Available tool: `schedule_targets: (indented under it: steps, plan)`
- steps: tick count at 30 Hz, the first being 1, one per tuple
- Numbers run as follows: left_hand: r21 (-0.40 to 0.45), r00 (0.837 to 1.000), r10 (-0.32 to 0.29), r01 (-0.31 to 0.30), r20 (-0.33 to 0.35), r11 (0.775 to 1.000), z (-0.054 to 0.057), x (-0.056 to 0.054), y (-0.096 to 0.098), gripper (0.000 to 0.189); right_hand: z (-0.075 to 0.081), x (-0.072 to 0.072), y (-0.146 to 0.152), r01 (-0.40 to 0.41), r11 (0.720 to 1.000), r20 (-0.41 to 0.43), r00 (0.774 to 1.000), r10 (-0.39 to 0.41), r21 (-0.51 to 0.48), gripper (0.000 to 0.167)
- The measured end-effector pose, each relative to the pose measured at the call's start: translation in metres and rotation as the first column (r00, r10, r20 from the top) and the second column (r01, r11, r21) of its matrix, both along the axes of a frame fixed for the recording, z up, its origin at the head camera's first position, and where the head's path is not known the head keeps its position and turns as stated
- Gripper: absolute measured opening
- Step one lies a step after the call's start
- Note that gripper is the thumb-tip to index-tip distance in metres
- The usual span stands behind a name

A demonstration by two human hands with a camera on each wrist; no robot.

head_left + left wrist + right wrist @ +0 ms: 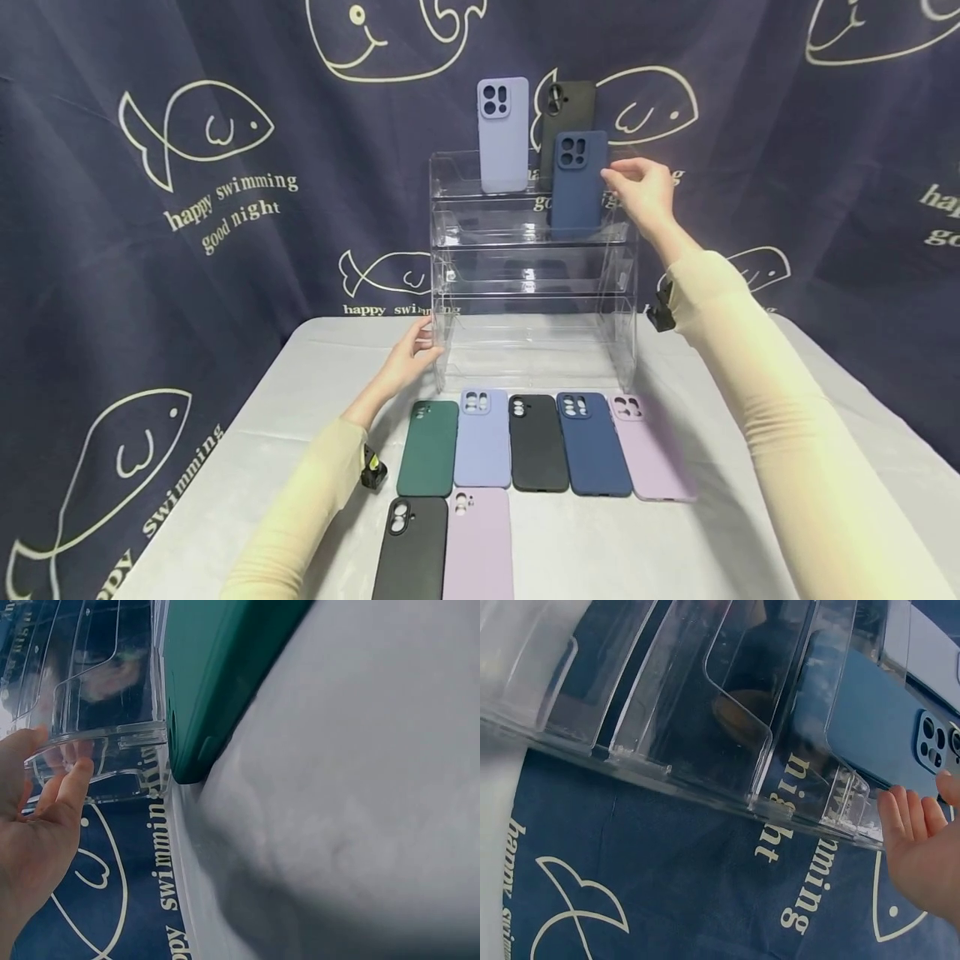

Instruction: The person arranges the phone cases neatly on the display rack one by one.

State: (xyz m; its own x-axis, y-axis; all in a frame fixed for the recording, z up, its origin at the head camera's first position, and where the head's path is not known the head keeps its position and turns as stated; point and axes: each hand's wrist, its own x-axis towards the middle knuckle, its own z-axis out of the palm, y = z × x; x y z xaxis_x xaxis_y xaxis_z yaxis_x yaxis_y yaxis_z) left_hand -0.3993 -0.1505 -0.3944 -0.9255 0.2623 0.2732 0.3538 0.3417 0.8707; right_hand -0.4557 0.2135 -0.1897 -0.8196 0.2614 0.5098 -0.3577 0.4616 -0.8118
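A clear tiered display rack (528, 287) stands on the table. My left hand (411, 357) rests its fingertips against the rack's left side, also seen in the left wrist view (45, 825). At the upper right, my right hand (647, 190) touches the right edge of a dark blue phone case (577, 196) standing upright in the second tier. In the right wrist view, the fingers (906, 814) lie at that case's edge, not wrapped round it. Behind it, a black phone case (573, 100) stands in the top tier, with a light blue phone case (504, 150) to its left.
Before the rack lies a row of phone cases: green (429, 450), light blue (482, 450), black (538, 450), dark blue (600, 454) and lilac (656, 458). Nearer are another black case (412, 554) and a lilac case (480, 550). A dark fish-print curtain (225, 275) hangs behind.
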Motion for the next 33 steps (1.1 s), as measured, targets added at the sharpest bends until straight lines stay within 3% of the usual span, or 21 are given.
schedule_targets:
  steps: [5, 7, 18, 26, 33]
  plan:
    - [-0.022, 1.000, 0.007, -0.007, 0.001, 1.000, 0.002, -0.001, -0.001, 0.065, 0.000, 0.009, 0.001, -0.009, 0.999, -0.013, 1.000, 0.009, 0.036, 0.039]
    - [-0.029, 1.000, 0.018, -0.018, -0.014, 0.999, -0.005, -0.008, -0.003, 0.065, 0.000, 0.012, 0.001, -0.022, 0.999, -0.019, 1.000, 0.023, 0.050, 0.040]
    - [-0.035, 1.000, 0.014, -0.015, -0.026, 0.999, -0.006, -0.007, -0.002, 0.066, -0.002, 0.038, 0.004, -0.042, 0.980, 0.020, 0.999, 0.039, 0.193, 0.048]
    - [-0.037, 0.999, 0.017, -0.019, -0.034, 0.999, -0.003, -0.005, 0.000, 0.065, -0.006, 0.061, 0.010, -0.075, 0.977, 0.063, 0.996, 0.064, 0.198, 0.053]
    - [-0.040, 1.000, 0.005, -0.006, -0.019, 0.999, -0.004, -0.002, 0.000, 0.066, -0.018, 0.082, 0.006, -0.154, 0.969, 0.065, 0.987, 0.144, 0.193, 0.050]
